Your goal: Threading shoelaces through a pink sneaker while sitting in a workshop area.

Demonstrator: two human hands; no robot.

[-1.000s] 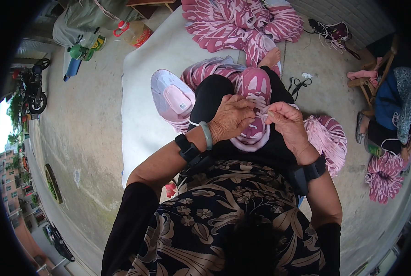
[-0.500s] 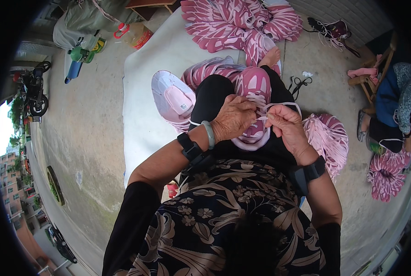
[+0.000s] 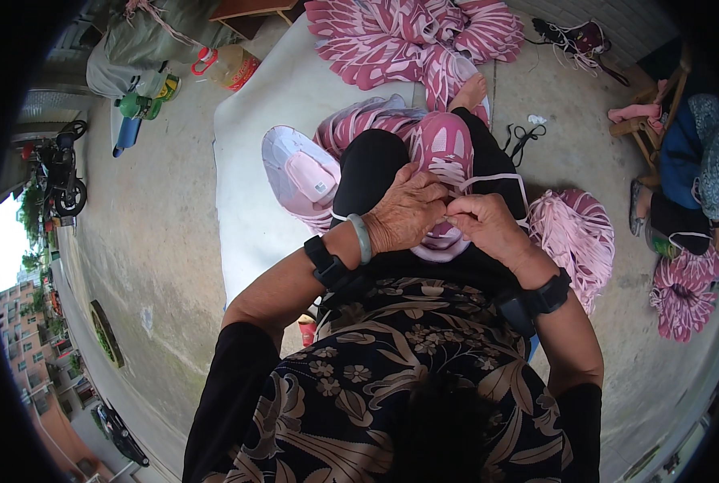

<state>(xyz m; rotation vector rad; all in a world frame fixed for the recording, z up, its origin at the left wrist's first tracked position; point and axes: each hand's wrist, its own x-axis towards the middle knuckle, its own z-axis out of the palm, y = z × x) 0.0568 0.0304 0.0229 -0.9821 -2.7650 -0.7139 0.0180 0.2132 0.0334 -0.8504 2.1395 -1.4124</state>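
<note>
A pink and white sneaker upper [image 3: 440, 145] lies between my knees, its toe pointing away from me and a pale lace crossing its front. Over the left part of its lacing, my left hand [image 3: 407, 213] is closed with curled fingers; its fingertips are partly hidden. My right hand [image 3: 492, 227] pinches the lace close to the left fingertips, over the throat of the upper. A loop of pale shoelace [image 3: 500, 177] runs from there across my right thigh. Both hands cover much of the tongue and collar.
Another upper [image 3: 299, 165] lies on a white sheet [image 3: 243, 161] at left. Stacked pink uppers [image 3: 407, 40] fan out ahead; a laced bundle [image 3: 572, 241] sits at right. Black laces [image 3: 524, 141] lie on the concrete. At far right is another person [image 3: 681, 217] beside a wooden chair [image 3: 653, 121].
My right hand has moved slightly left and down, closer to my left hand. More of the upper's tongue is now covered, and the lace loop on my right thigh has shifted.
</note>
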